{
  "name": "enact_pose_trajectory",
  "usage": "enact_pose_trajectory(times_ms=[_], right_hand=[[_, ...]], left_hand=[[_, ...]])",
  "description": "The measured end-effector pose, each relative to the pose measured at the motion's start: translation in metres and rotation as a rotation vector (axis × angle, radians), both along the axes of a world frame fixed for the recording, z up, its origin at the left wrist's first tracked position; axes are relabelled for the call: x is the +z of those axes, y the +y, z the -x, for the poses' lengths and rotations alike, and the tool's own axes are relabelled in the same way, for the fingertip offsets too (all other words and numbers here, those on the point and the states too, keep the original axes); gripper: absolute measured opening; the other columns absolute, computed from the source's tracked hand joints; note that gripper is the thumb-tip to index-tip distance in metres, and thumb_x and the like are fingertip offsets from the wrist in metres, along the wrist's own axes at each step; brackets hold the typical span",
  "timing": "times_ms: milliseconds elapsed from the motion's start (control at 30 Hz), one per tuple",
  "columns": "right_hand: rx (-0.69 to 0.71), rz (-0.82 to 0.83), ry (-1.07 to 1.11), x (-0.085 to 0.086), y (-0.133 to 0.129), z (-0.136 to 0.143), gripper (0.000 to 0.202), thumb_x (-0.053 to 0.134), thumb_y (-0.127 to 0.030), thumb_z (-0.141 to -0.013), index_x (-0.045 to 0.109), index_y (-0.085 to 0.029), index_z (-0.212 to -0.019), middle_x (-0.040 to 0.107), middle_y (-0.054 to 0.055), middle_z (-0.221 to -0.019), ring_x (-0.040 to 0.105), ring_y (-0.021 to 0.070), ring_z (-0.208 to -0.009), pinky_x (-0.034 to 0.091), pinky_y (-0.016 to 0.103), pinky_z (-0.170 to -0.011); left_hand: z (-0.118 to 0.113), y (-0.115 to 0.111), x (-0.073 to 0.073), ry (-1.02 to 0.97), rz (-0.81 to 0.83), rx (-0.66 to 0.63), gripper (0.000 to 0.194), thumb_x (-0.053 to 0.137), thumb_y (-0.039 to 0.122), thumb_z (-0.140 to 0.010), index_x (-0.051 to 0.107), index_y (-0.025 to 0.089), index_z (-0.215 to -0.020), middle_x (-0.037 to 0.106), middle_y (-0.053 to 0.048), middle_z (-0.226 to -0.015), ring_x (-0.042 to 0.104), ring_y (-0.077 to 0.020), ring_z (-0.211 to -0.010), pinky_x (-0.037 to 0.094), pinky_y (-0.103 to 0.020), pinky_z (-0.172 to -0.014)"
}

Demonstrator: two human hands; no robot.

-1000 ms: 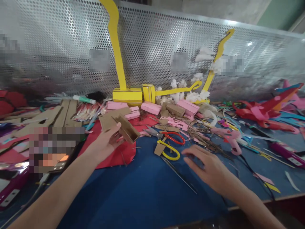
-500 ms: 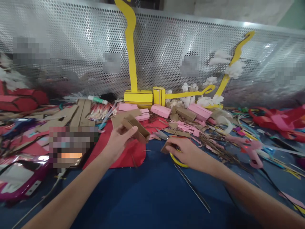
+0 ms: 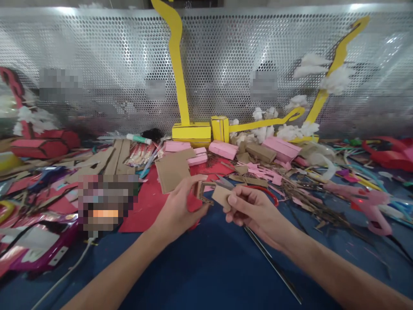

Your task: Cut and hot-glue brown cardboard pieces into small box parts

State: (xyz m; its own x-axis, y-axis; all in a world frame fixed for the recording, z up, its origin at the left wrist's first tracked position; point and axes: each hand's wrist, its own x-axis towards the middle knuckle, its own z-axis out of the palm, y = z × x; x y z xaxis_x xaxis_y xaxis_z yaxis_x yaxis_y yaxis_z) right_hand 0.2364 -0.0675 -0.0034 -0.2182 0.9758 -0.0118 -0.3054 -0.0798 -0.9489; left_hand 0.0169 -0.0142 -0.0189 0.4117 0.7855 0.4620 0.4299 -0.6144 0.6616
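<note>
Facing the open end of the folded cardboard piece (image 3: pixel 205 192), the small cardboard flap (image 3: pixel 221 196) is now up off the bench (image 3: pixel 193 271), so both parts are in hand, just beside each other; can't tell if edges touch. Left hand (image 3: pixel 176 209): grip part open, thumb and fingers spanning the folded piece. Right hand (image 3: pixel 258 211): grip pinched closed on the flap. Scissors (image 3: pixel 272 194) lie behind right hand, metal tool (image 3: pixel 274 265) nearer. Red sheet (image 3: pixel 138 213) left, cardboard sheet (image 3: pixel 173 170) on it. Pink glue gun (image 3: pixel 363 199) far right of hands.
</note>
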Motion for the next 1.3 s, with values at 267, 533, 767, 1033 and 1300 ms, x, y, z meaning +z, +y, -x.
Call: enact_pose_trajectory(times_ms=[267,533,767,1033,1300], right_hand=[[0.016,-0.073,-0.105,0.0021,-0.0028,-0.0026,0.038,0.079,-0.047,-0.086,0.059,-0.018,-0.072,0.068,0.000,-0.064,0.060,0.0094,-0.049,0.042,0.022,-0.047],[0.043,-0.080,-0.122,-0.0013,-0.0015,-0.0022,0.036,0.080,-0.046,-0.085,0.060,-0.018,-0.073,0.065,-0.002,-0.058,0.058,0.0085,-0.045,0.038,0.020,-0.044],[0.029,-0.074,-0.130,-0.0027,-0.0017,-0.0018,0.036,0.081,-0.044,-0.084,0.059,-0.018,-0.073,0.067,-0.002,-0.059,0.059,0.0082,-0.045,0.039,0.019,-0.043],[0.028,-0.069,-0.128,-0.0019,-0.0024,-0.0010,0.037,0.082,-0.043,-0.084,0.060,-0.016,-0.072,0.067,-0.001,-0.061,0.060,0.0074,-0.046,0.041,0.018,-0.044],[0.054,-0.077,-0.117,-0.0020,-0.0019,-0.0016,0.037,0.078,-0.044,-0.088,0.058,-0.016,-0.073,0.067,-0.001,-0.061,0.061,0.0070,-0.046,0.041,0.017,-0.044]], left_hand=[[0.0010,-0.0013,0.0008,0.063,-0.063,-0.038,0.060,0.070,0.018,-0.084,0.051,0.031,-0.140,0.064,-0.004,-0.141,0.060,-0.0240,-0.129,0.047,-0.038,-0.111],[-0.0001,-0.0031,-0.0005,0.090,-0.155,-0.086,0.059,0.067,0.013,-0.085,0.051,0.030,-0.139,0.064,-0.006,-0.140,0.061,-0.0244,-0.127,0.048,-0.038,-0.110],[0.0007,-0.0024,-0.0035,0.114,-0.171,-0.082,0.060,0.067,0.015,-0.087,0.049,0.030,-0.142,0.061,-0.006,-0.143,0.060,-0.0249,-0.130,0.048,-0.040,-0.111],[-0.0003,-0.0034,-0.0003,0.125,-0.225,-0.086,0.059,0.067,0.013,-0.086,0.049,0.028,-0.140,0.063,-0.006,-0.139,0.062,-0.0226,-0.127,0.050,-0.037,-0.108],[0.0035,-0.0021,-0.0046,0.143,-0.240,-0.086,0.065,0.068,0.013,-0.085,0.046,0.029,-0.144,0.062,-0.006,-0.139,0.061,-0.0207,-0.127,0.049,-0.035,-0.110]])
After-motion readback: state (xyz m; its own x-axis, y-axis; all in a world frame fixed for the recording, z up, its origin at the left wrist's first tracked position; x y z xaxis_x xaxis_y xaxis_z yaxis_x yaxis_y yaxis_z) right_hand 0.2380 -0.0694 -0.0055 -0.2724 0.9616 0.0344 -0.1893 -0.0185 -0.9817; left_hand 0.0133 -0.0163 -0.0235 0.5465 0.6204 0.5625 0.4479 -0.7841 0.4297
